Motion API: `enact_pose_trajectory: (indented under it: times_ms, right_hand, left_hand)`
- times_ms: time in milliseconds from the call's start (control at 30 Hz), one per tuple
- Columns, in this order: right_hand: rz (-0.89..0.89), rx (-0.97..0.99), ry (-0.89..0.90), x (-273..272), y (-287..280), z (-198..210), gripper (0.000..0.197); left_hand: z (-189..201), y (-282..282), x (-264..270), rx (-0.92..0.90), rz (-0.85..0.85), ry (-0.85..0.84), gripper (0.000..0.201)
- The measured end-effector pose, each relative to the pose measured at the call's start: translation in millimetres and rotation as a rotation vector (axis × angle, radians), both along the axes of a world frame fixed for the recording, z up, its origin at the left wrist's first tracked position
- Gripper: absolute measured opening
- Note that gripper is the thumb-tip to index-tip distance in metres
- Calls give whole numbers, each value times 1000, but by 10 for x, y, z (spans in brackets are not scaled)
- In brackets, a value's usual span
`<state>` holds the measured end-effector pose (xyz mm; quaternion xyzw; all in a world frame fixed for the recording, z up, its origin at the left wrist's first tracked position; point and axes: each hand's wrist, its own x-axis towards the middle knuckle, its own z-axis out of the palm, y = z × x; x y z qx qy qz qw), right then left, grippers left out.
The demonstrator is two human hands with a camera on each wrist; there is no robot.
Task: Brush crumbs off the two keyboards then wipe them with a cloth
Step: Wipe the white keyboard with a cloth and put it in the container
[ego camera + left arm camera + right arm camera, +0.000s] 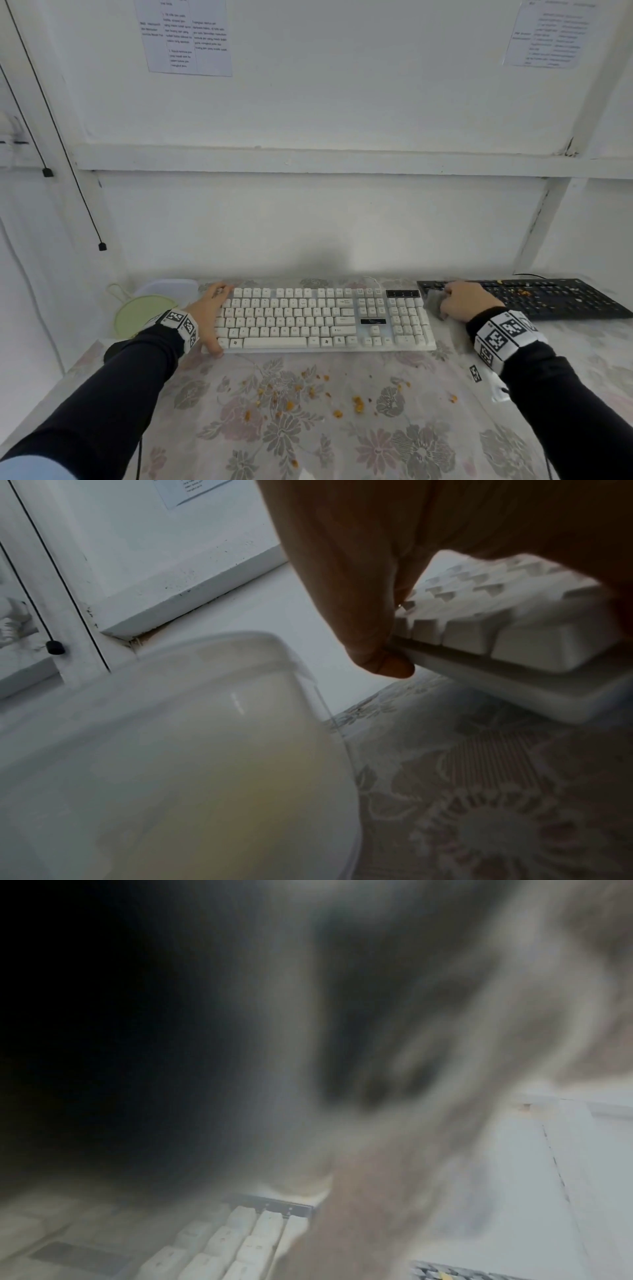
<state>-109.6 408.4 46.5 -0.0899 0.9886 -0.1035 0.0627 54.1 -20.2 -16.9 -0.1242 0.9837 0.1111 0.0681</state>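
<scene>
Your left hand fingers clamp the white keyboard end; right hand grips a grey cloth beside it; crumbs on the floral table; wall sheets unreadable.

The white keyboard looks like smooth matt plastic. The cloth is grey and soft. A glossy floral covering dresses the surface.

The table in front of the white keyboard lies open, save scattered crumbs. A tub and green lid crowd its left end. Its right end seems to touch the black keyboard.
</scene>
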Motion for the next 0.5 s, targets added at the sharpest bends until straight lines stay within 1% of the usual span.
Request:
enact_pose_trajectory:
  times_ms: [67,167,200,333,500]
  right_hand:
    - [21,-44,41,-68,-88,-31,17]
    - [29,-99,63,-35,-233,-167,5]
    - [20,-110,53,5,-271,-198,5]
    - [-37,-82,-27,105,-333,-321,25]
    - [-62,6,-56,258,-308,-401,31]
  left_hand:
    - [6,7,3,-1,1,5,144]
    - [8,23,10,-3,-3,13,142]
    - [12,25,10,-8,-2,10,141]
    - [25,33,4,0,-5,4,142]
    - [24,20,12,26,-11,-2,146]
